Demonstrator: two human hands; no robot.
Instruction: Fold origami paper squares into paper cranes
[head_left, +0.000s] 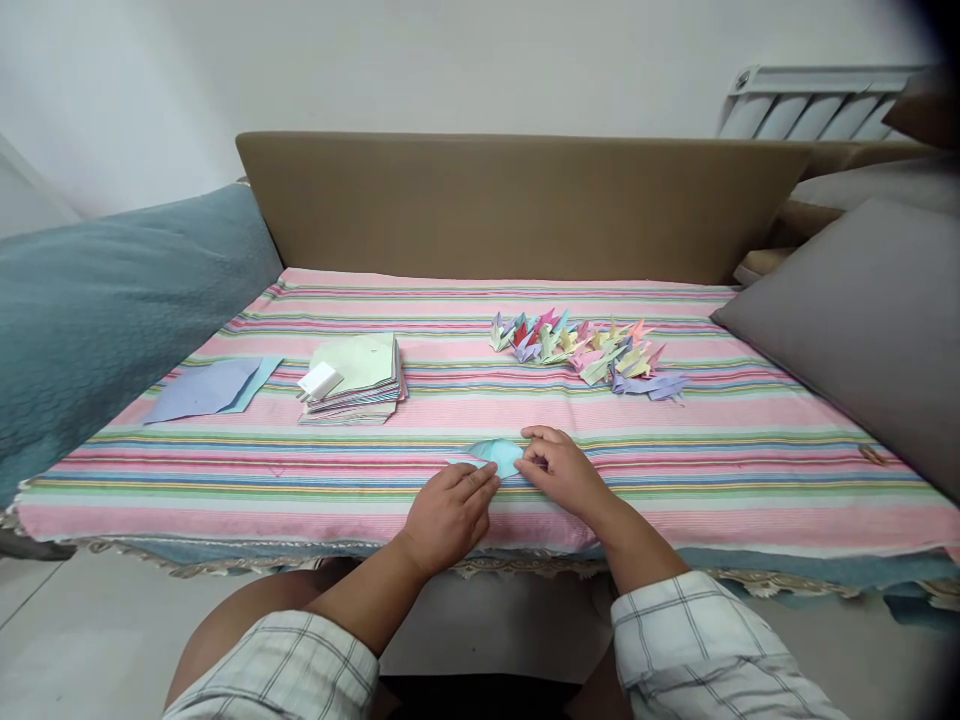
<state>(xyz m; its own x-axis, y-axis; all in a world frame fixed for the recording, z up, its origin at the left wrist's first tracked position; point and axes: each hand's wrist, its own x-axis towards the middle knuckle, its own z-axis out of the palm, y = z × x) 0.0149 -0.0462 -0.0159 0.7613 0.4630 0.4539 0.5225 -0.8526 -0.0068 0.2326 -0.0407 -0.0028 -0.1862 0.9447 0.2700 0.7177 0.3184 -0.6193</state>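
Observation:
A small piece of folded light-blue origami paper (pixel 506 457) lies on the striped cloth in front of me, with a flap standing partly raised. My left hand (pixel 452 512) is at its near left edge, fingers together and fingertips on the paper. At the right edge, my right hand (pixel 561 470) pinches the paper between thumb and curled fingers. Part of the paper is hidden under my fingertips. Beyond my hands sits a cluster of several colourful folded paper cranes (pixel 555 342).
A stack of square paper (pixel 360 360) with a white charger plug (pixel 321 381) on top stands to the left. Farther left are loose purple (pixel 202 388) and blue sheets. The striped cloth (pixel 225 480) covers the seat; a grey cushion (pixel 862 320) leans at the right.

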